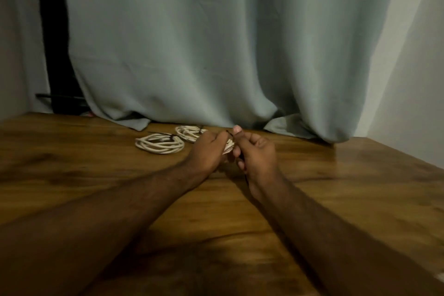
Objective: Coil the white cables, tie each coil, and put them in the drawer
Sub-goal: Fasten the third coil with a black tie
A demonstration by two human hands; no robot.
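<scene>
Here, white coil (228,146) gripped between both hands, above table (336,187)

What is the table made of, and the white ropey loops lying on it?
The brown table looks like glossy varnished wood: grain streaks and shine show. The nearer white coiled cable looks like smooth plastic-coated cord, perhaps rubbery, cinched by a thin black tie, likely plastic.

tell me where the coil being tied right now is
In the head view it sits mid-table, gripped in the left hand with the right hand against it; the coil shows between them, right of two tied coils.
</scene>
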